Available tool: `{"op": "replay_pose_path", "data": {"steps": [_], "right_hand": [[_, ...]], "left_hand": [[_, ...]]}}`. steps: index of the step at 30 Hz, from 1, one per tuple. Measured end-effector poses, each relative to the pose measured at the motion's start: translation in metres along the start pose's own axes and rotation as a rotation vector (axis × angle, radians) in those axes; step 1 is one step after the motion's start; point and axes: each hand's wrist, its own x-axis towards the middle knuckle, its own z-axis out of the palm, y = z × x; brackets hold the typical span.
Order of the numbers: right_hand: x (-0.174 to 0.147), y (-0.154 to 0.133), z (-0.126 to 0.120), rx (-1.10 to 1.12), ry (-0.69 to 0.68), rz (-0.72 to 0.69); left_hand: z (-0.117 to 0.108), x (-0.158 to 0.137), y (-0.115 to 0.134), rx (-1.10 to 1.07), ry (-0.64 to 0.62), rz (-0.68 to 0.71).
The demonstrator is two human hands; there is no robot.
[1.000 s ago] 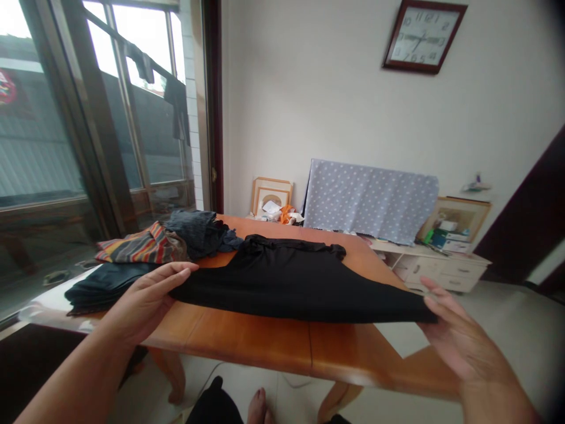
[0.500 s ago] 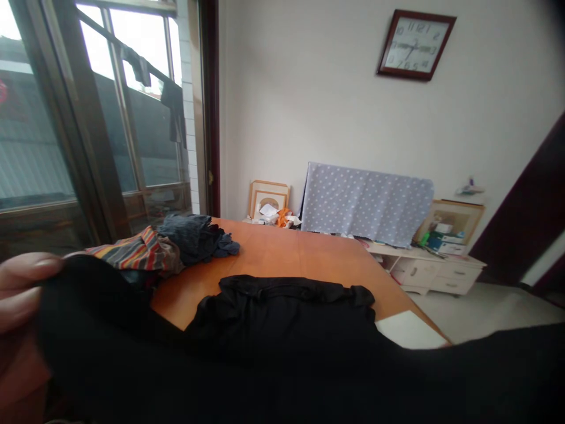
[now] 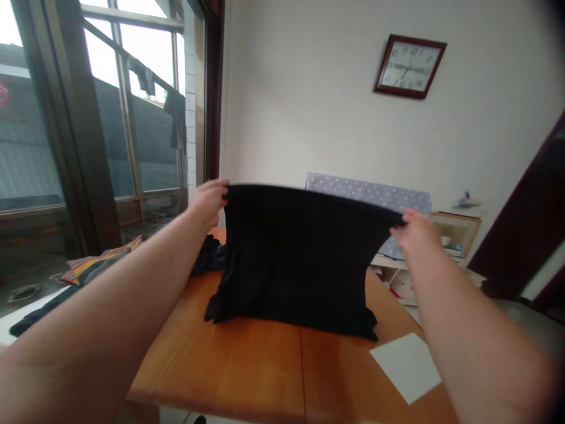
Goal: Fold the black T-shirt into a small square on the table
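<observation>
A black garment (image 3: 300, 259) is stretched between my two hands above the wooden table (image 3: 238, 365). My left hand (image 3: 214, 197) pinches its upper left corner. At the upper right corner my right hand (image 3: 410, 227) grips the same edge. The lower part of the cloth rests bunched on the tabletop, and its exact kind of garment cannot be made out. Both arms reach forward, and the cloth hides the far part of the table.
A white sheet (image 3: 408, 365) lies on the table at the right. Striped cloth (image 3: 99, 259) and dark clothes (image 3: 207, 256) are piled at the left. Behind stand a polka-dot cover (image 3: 375, 194) and a low white cabinet (image 3: 399, 277). A clock (image 3: 410, 66) hangs on the wall.
Both hands have moved forward, away from me, lifting the held edge of the black garment over the table's far side. The near tabletop is now uncovered.
</observation>
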Motion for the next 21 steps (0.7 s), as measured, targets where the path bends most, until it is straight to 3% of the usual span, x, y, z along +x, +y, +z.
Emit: {"op": "replay_pose_path", "data": {"steps": [2,3,5,7,9,12,14,16,18,21], "right_hand": [[0.036,-0.050,-0.006,0.080,0.147,-0.095],[0.048,-0.070,-0.012,0.175,0.198,-0.180],[0.055,-0.097,-0.023,0.292,0.154,-0.281],[0.041,-0.101,-0.035,0.357,0.107,-0.306],[0.011,-0.084,-0.047,0.380,0.120,-0.314],[-0.048,-0.032,-0.066,0.414,0.140,-0.238],[-0.089,0.012,-0.080,0.422,0.215,-0.140],[-0.129,0.057,-0.096,0.368,0.282,0.029],[-0.165,0.099,-0.113,0.275,0.266,0.210],[-0.207,0.146,-0.135,0.098,0.222,0.349]], "left_hand": [[0.007,0.027,0.053,-0.131,-0.058,0.392],[0.006,0.034,0.074,-0.151,-0.089,0.519],[0.001,0.033,0.098,-0.157,-0.119,0.646],[-0.007,0.012,0.096,-0.175,-0.072,0.650],[-0.016,-0.023,0.074,-0.204,-0.045,0.609],[-0.032,-0.084,0.020,-0.239,-0.003,0.491],[-0.045,-0.122,-0.022,-0.168,0.036,0.268],[-0.062,-0.152,-0.065,-0.083,0.027,0.129],[-0.081,-0.175,-0.107,-0.017,0.030,0.002],[-0.106,-0.198,-0.159,0.110,-0.040,-0.246]]}}
